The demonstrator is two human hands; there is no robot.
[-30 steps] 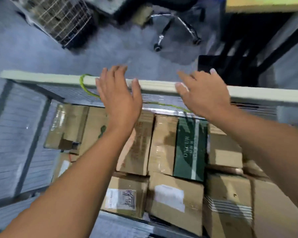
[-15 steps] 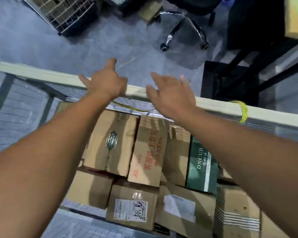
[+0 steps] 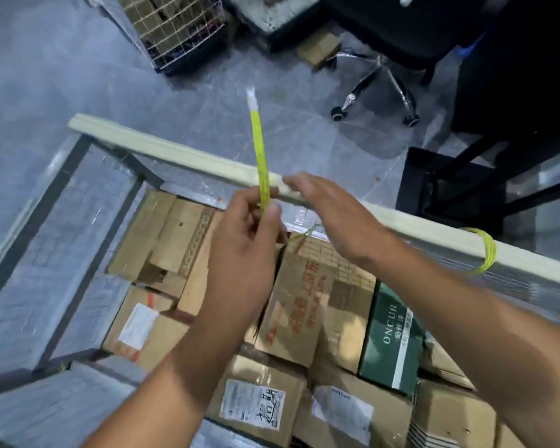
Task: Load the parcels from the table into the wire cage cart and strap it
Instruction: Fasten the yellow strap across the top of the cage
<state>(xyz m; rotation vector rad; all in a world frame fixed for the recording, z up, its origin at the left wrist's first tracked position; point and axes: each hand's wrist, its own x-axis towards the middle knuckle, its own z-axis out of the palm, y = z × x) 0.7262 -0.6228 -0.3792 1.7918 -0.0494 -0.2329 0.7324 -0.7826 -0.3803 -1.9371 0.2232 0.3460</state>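
The left hand (image 3: pixel 243 253) pinches a flat yellow plastic strap (image 3: pixel 260 150) upright over the grey wire cage cart (image 3: pixel 78 221), while the right hand (image 3: pixel 330 218), straight-fingered and empty, reaches to the cart's cream top rail (image 3: pixel 188 156).

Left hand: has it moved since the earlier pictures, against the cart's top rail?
Yes. The left hand has drawn back off the cream top rail toward the person, and now pinches the yellow strap on its near side.

Brown cardboard parcels (image 3: pixel 291 302) packed in wire cage cart (image 3: pixel 78 247), yellow strap (image 3: pixel 259 150) end upright, coiled round top rail (image 3: pixel 401 223)
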